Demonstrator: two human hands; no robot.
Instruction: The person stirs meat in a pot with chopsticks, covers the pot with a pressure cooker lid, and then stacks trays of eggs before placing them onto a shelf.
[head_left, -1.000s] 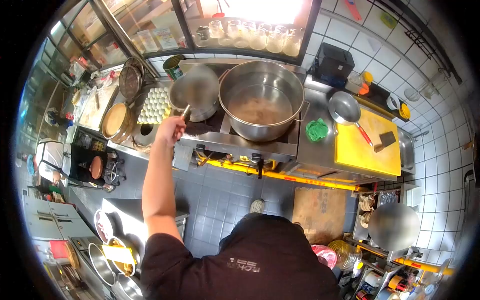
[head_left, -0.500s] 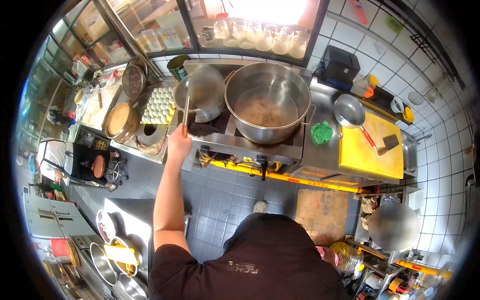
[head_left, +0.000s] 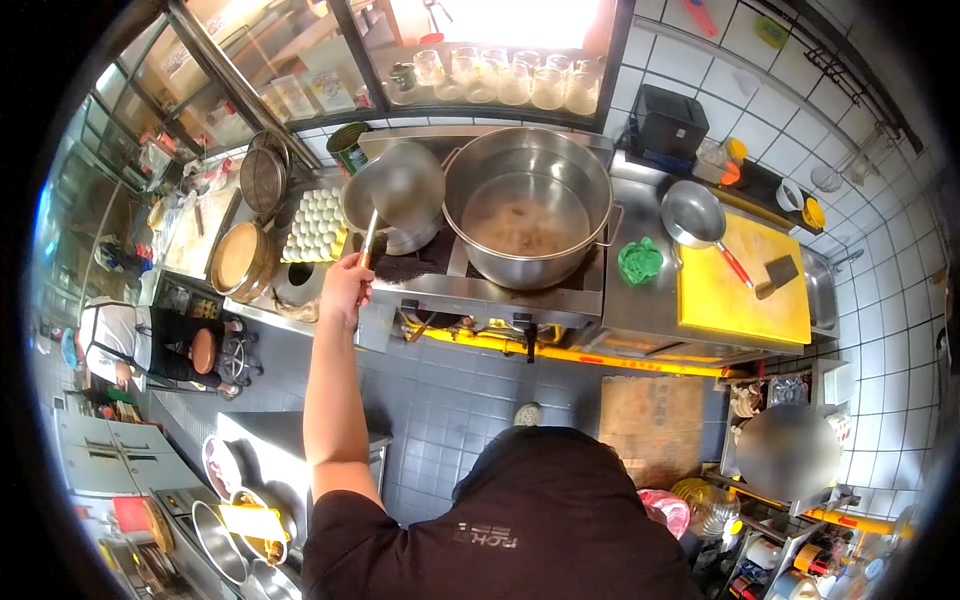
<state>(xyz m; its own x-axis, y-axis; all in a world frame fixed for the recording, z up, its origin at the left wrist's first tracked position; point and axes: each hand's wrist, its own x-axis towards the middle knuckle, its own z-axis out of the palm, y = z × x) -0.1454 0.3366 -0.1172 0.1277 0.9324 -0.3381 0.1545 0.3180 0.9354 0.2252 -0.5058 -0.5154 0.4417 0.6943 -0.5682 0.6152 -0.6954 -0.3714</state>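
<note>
My left hand (head_left: 346, 287) is closed around the long handle of a round metal pan (head_left: 360, 196) on the left side of the stove. A blurred patch covers part of the pan, so its inside cannot be made out. Below it shows the side of another metal vessel (head_left: 412, 241) on a burner. Just right of the pan stands a large steel stockpot (head_left: 470, 245) holding cloudy liquid with brownish pieces in it. My right hand is out of sight.
Left of the stove are a tray of eggs (head_left: 316, 222) and a round wooden-rimmed vessel (head_left: 237, 262). To the right lie a green bundle (head_left: 640, 261), a red-handled pan (head_left: 692, 213) and a yellow cutting board (head_left: 725, 310). Another person (head_left: 120, 345) is at far left.
The whole view has shifted slightly. My left hand and the pan handle sit a little differently, with the wrist turned and the pan seemingly lower over the burner.
</note>
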